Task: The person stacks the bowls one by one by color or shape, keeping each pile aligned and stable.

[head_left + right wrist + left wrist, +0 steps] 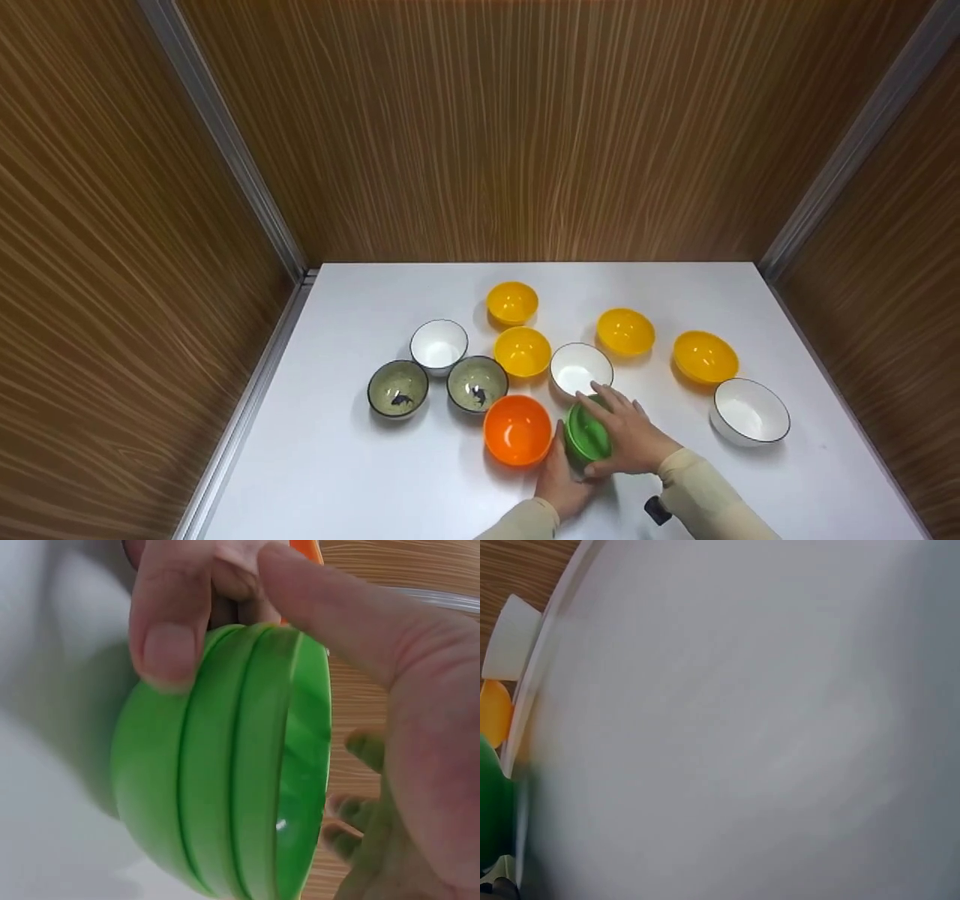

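Observation:
A stack of nested green bowls is at the front of the table, right of an orange bowl. My left hand holds the stack from its left and near side; in the right wrist view a thumb presses its outer wall. Over the mouth of the stack, my right hand has its fingers spread, with thumb and fingertips close to the rim. Several stacked edges of the green bowls show in the right wrist view. Whether the stack's base touches the table cannot be told.
White bowls stand just behind the stack, at right and at left. Several yellow bowls are spread farther back. Two grey-green patterned bowls sit left of the orange one. Wood-grain panels wall the white table.

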Demonstrator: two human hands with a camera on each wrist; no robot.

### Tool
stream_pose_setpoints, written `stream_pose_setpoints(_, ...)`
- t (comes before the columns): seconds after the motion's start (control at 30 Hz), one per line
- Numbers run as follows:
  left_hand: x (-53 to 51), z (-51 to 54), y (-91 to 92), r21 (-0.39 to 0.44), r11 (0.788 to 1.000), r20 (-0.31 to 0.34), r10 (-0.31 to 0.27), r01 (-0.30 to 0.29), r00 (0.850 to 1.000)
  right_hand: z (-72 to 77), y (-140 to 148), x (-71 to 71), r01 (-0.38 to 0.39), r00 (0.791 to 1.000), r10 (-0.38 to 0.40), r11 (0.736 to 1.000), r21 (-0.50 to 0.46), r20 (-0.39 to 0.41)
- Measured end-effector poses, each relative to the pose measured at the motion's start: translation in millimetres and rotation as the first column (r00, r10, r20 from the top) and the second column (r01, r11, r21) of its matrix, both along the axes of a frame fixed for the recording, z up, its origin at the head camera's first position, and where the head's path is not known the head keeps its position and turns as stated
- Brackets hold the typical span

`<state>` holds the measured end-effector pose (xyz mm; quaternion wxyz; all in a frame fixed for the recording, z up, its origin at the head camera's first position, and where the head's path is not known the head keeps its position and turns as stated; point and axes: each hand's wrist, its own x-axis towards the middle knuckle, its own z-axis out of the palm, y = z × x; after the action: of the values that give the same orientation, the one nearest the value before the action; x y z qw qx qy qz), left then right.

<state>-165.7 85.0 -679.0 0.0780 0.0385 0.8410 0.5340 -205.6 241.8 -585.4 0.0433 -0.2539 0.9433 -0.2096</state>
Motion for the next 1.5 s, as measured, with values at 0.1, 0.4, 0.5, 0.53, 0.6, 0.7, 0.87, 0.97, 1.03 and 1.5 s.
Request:
stream_pose_setpoints(0.1,6.5,-0.7,-4.0,-0.015,1.0,-0.043,-0.023,0.022,0.999,0.6,6,1.2,-0.007,0.998,0.004,0.999,-0.05,-0.055)
stream_pose_setpoints(0.4,32.9,17.4,-34.1,-0.066,0.987,0.004,-0.145,0.145,0.989,8.7,20,1.5,0.033,0.992,-0.056,0.981,-0.193,-0.114)
stream_pose_setpoints(0.5,38.6,26.2,-46.7,-0.074,0.974,0.035,-0.213,0.215,0.977,12.9,22,0.7,0.074,0.991,-0.097,0.972,-0.221,-0.093)
stream_pose_setpoints(0.53,40.0,28.9,-51.1,-0.075,0.969,0.043,-0.233,0.236,0.971,14.3,23,0.3,0.085,0.99,-0.107,0.97,-0.227,-0.087)
stream_pose_setpoints(0.6,43.1,33.0,-59.8,-0.058,0.96,0.026,-0.272,0.273,0.962,17.1,23,-0.6,0.105,0.989,-0.126,0.966,-0.237,-0.076)
stream_pose_setpoints(0.7,46.5,42.1,-71.8,0.01,0.951,0.033,-0.309,0.308,0.951,20.4,23,-1.1,0.133,0.986,-0.154,0.961,-0.243,-0.069)
stream_pose_setpoints(0.87,50.3,64.0,-91.8,0.084,0.937,0.001,-0.342,0.34,0.94,24.0,24,-0.6,0.189,0.975,-0.211,0.95,-0.249,-0.068)
stream_pose_setpoints(0.97,50.4,76.7,-106.7,0.054,0.933,-0.102,-0.35,0.356,0.931,25.9,25,-0.5,0.217,0.969,-0.24,0.942,-0.256,-0.064)
stream_pose_setpoints(1.03,48.3,84.4,-117.1,0.028,0.943,-0.157,-0.323,0.332,0.933,27.5,25,-0.9,0.228,0.965,-0.253,0.937,-0.266,-0.066)
stream_pose_setpoints(1.5,-11.7,92.0,-217.4,-0.155,0.97,-0.453,0.098,-0.186,0.886,49.3,-3,-8.8,0.318,0.948,-0.315,0.909,-0.269,0.053)
